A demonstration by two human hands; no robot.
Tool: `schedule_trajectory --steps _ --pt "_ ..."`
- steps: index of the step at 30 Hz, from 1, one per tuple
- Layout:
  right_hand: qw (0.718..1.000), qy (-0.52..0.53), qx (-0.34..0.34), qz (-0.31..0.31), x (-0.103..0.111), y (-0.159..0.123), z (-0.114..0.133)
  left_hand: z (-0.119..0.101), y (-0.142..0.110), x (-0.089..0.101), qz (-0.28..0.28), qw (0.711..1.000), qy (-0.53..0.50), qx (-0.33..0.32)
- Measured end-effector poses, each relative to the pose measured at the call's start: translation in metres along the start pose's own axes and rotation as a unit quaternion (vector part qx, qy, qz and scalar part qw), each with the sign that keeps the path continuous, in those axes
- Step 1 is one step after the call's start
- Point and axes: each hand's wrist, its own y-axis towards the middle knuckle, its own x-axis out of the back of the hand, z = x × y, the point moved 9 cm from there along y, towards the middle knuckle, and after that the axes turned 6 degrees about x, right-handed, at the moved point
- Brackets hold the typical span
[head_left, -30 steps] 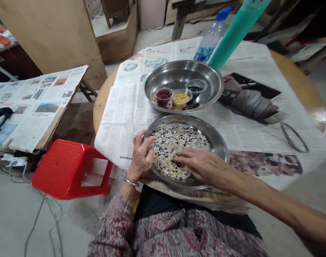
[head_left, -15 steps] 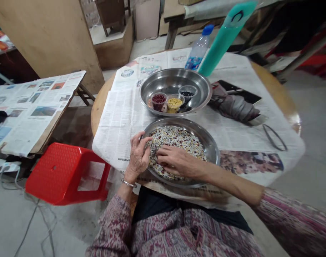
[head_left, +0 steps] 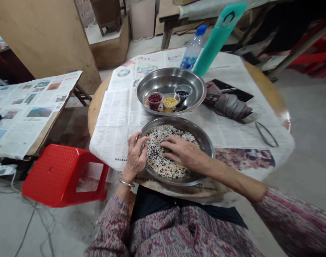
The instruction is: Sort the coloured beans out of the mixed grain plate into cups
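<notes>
A stainless-steel basin [head_left: 207, 142] on the near side of the round table holds white grains mixed with dark red, yellow and black beans [head_left: 163, 167]. My left hand [head_left: 136, 155], with a silver bangle at the wrist, is curled around the basin's left rim, its thumb and index finger over the inner side. Over the middle of the mix, my right hand [head_left: 185, 153] has its fingers spread and bent, the tips at the grains. Its palm side is hidden. Behind, a larger steel basin [head_left: 197, 91] holds clear cups of red beans [head_left: 155, 100], yellow beans [head_left: 170, 102] and black beans [head_left: 182, 92].
Newspaper [head_left: 109, 117] covers the table. A plastic bottle [head_left: 192, 48] and a tall teal container [head_left: 217, 41] stand behind the basins. A folded grey umbrella [head_left: 229, 104] lies to the right on a dark flat object. A red stool [head_left: 58, 175] is at the left.
My right hand has swept leftward through the grains, then shifted slightly back with its fingers spreading. My left hand has stayed at the rim. The whole view has shifted a little.
</notes>
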Motion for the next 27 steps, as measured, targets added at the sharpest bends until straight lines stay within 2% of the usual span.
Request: schedule_trajectory --steps 3,6,8,10,12,15,19,21,23,25,27 --pt "0.995 0.062 0.056 0.046 0.006 -0.015 0.026 -0.001 0.000 0.000 0.002 1.000 0.005 -0.001" --pt "0.990 0.083 0.037 0.110 0.014 -0.037 0.023 0.000 0.000 -0.001 0.005 1.000 0.004 -0.001" --pt "0.981 0.093 0.034 0.166 0.011 -0.051 0.018 0.002 0.000 -0.002 0.007 1.000 0.003 -0.004" --pt "0.976 0.089 0.038 0.194 0.004 -0.056 0.013 0.002 -0.001 -0.003 0.005 1.000 0.004 -0.008" --pt "0.981 0.076 0.042 0.175 0.000 -0.047 0.006 0.003 -0.001 -0.003 0.003 1.000 0.006 -0.012" --pt "0.993 0.055 0.036 0.095 0.001 -0.017 -0.007 0.002 0.000 -0.003 0.003 1.000 0.007 -0.015" --pt "1.000 0.010 -0.019 0.021 0.000 0.023 -0.024 0.001 0.000 -0.002 0.003 1.000 0.001 -0.010" --pt "1.000 0.005 -0.018 0.007 -0.003 0.035 -0.014 0.001 0.000 -0.001 0.004 1.000 -0.002 -0.004" --pt "0.999 0.020 0.028 0.016 -0.009 0.038 0.010 0.002 0.000 -0.001 0.005 1.000 -0.002 0.003" --pt "0.994 0.049 0.089 0.051 -0.014 0.032 0.037 0.002 0.001 -0.001 0.008 1.000 -0.003 0.006" --pt "0.983 0.077 0.138 0.089 -0.015 0.017 0.053 0.002 0.000 -0.001 0.008 1.000 -0.005 0.004"
